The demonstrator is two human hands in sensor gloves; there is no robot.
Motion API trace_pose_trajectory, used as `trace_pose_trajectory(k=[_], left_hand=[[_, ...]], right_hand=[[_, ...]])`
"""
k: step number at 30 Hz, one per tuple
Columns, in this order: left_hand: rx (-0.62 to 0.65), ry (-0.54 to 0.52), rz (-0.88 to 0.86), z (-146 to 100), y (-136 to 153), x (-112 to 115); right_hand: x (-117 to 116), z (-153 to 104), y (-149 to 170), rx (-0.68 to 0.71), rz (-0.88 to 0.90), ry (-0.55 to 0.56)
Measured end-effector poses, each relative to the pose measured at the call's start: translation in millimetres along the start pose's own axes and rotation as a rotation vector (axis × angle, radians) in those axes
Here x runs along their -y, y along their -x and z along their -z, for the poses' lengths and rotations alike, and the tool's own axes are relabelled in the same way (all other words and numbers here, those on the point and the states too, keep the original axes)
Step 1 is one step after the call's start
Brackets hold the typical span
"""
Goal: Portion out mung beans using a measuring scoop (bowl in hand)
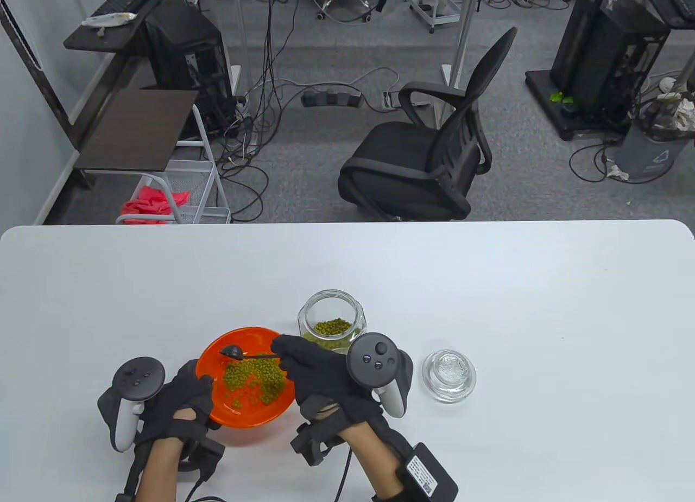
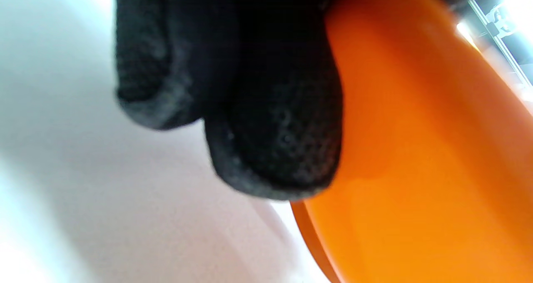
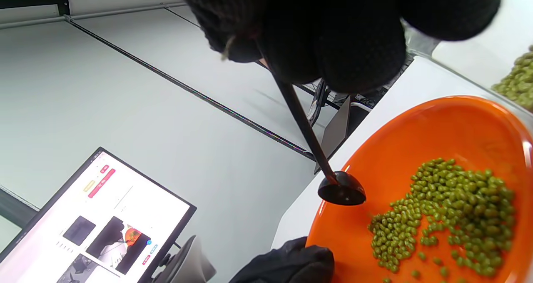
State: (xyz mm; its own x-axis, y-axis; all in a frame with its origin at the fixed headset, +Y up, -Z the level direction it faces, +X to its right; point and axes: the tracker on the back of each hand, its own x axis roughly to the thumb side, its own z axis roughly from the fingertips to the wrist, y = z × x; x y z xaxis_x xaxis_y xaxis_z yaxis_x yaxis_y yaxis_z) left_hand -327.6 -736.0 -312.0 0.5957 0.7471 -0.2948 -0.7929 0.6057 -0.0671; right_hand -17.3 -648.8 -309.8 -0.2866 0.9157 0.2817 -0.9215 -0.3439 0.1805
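Your left hand gripped the orange bowl at its near-left rim, thumb over the edge and fingers curled under its outer wall. Your right hand pinched the thin handle of the black measuring scoop, its fingers closed tight around it, and the scoop's cup hung over the far side of the bowl, above a heap of mung beans. Just beyond your right hand stood an open glass jar with more beans in it. To the right of that hand the glass lid lay on the white worktop.
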Motion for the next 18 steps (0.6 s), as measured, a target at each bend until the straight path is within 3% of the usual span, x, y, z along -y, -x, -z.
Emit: trace_pose_trajectory(k=[10,18], left_hand=[[0.0,0.0,0.0,0.0,0.0,0.0],[0.0,0.0,0.0,0.0,0.0,0.0]], right_hand=[[23.6,-4.8,-5.3,-0.022,0.151,0.102],[62.4,-13.1,-10.7,-0.01,0.213,0.252]])
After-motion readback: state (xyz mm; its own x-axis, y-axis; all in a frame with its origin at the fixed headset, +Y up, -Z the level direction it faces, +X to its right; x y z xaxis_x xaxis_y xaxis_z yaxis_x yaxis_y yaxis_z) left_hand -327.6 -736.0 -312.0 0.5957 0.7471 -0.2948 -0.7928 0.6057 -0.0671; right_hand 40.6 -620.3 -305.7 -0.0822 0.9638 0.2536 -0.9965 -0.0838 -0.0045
